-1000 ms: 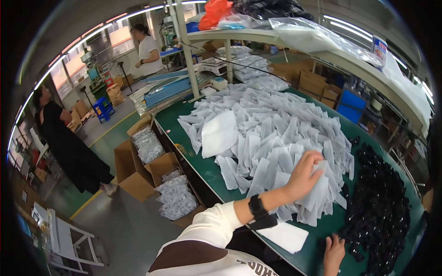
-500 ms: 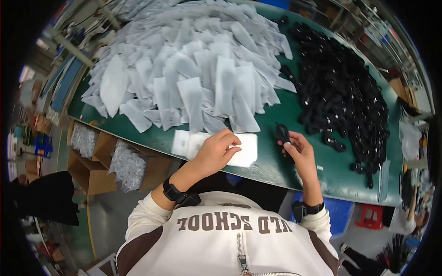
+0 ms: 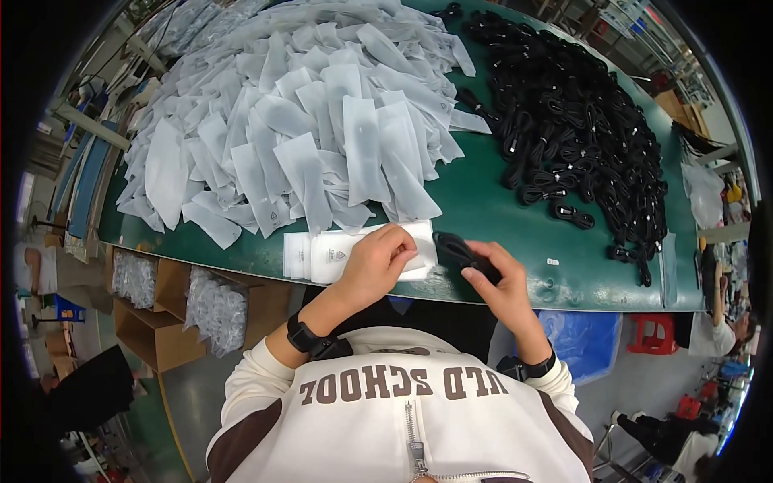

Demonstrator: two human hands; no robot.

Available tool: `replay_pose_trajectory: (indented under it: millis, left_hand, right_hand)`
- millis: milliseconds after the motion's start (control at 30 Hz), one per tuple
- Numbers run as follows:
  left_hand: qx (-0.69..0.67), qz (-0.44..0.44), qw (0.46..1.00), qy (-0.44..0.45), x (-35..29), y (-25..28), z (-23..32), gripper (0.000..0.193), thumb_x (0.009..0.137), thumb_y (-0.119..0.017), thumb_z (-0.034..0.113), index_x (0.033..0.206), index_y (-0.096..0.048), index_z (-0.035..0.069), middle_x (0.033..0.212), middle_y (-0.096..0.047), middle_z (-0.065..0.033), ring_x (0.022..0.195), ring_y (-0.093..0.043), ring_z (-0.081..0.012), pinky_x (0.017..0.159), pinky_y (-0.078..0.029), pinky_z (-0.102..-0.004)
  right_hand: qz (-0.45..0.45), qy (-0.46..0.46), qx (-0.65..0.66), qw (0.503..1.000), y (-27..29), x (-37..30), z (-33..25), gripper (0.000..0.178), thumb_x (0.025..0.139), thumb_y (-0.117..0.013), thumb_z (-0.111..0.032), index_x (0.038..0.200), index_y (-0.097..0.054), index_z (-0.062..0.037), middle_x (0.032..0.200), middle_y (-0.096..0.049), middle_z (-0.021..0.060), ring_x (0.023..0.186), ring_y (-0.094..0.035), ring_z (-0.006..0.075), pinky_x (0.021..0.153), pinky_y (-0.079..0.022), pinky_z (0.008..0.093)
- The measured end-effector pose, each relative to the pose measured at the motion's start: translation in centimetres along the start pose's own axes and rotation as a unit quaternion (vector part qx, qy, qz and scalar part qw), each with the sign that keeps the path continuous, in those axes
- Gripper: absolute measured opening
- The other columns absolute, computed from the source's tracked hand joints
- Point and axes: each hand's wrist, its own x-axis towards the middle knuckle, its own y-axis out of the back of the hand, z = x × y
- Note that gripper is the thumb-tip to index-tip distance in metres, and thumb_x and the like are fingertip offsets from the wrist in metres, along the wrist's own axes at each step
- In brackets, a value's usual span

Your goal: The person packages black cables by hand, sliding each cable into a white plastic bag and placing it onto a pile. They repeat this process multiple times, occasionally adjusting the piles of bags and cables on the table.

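Closer now, right hand (image 3: 493,278) slides black cable (image 3: 456,248) into bag (image 3: 346,251).

Bare green table (image 3: 499,217) strip btwn white bag heap (image 3: 306,121) & black cable pile (image 3: 588,121), passable

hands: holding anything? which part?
Right hand grips a coiled black cable by its near end. Left hand pinches the right edge of the top white bag on the small stack.

Frosted plastic bags (image 3: 322,121); matt green tabletop (image 3: 499,217).
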Motion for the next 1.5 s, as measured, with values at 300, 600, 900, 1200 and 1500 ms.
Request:
replay_pose_trajectory:
  millis: [300, 600, 900, 1200, 1500]
  left_hand:
    - [-0.098, 0.012, 0.995, 0.004, -0.1, 0.8, -0.5, 0.008, 0.091, -0.066, 0.001, 0.093, -0.058, 0.000, 0.083, -0.057, -0.0072, 0.071, -0.053, -0.0164, 0.066, -0.045, -0.0292]
    - [-0.098, 0.011, 0.995, 0.022, -0.4, 1.3, -0.5, 0.007, 0.091, -0.064, 0.000, 0.094, -0.057, 0.000, 0.086, -0.058, -0.0108, 0.071, -0.056, -0.0233, 0.066, -0.047, -0.0329]
    - [-0.108, 0.015, 0.994, -0.018, 0.0, 1.1, -0.6, 0.008, 0.090, -0.064, 0.001, 0.092, -0.057, 0.000, 0.086, -0.058, -0.0119, 0.075, -0.057, -0.0280, 0.068, -0.047, -0.0360]
    - [-0.044, -0.017, 0.988, -0.150, 0.1, 1.1, 0.4, 0.009, 0.086, -0.064, -0.002, 0.091, -0.056, 0.002, 0.094, -0.061, -0.0112, 0.088, -0.058, -0.0299, 0.079, -0.048, -0.0357]
    - [-0.160, 0.012, 0.981, -0.108, 2.7, 2.8, 1.0, 0.008, 0.090, -0.063, 0.003, 0.095, -0.057, 0.002, 0.098, -0.063, -0.0071, 0.092, -0.059, -0.0231, 0.080, -0.047, -0.0336]
  right_hand:
    - [-0.022, 0.066, -0.174, 0.982, -1.0, -0.2, -1.5, 0.041, 0.082, -0.074, 0.001, 0.122, -0.069, -0.0035, 0.087, -0.061, 0.0105, 0.073, -0.059, 0.0237, 0.065, -0.048, 0.0317]
    - [-0.029, 0.134, -0.267, 0.954, -1.0, -0.6, -1.9, 0.044, 0.080, -0.074, 0.001, 0.122, -0.070, -0.0096, 0.090, -0.060, 0.0110, 0.073, -0.061, 0.0258, 0.063, -0.050, 0.0355]
    - [-0.030, 0.251, -0.355, 0.900, -0.5, 0.0, -1.9, 0.043, 0.080, -0.072, 0.003, 0.121, -0.071, -0.0102, 0.093, -0.061, 0.0100, 0.075, -0.061, 0.0270, 0.064, -0.051, 0.0369]
    - [-0.074, -0.080, -0.096, 0.989, -1.9, -0.3, -2.4, 0.033, 0.081, -0.076, -0.002, 0.113, -0.067, -0.0038, 0.094, -0.061, 0.0099, 0.082, -0.061, 0.0241, 0.068, -0.051, 0.0334]
    - [0.041, 0.204, -0.078, 0.975, -3.8, 3.0, -4.6, 0.040, 0.080, -0.079, -0.007, 0.117, -0.063, -0.0038, 0.114, -0.056, 0.0143, 0.096, -0.059, 0.0254, 0.077, -0.050, 0.0330]
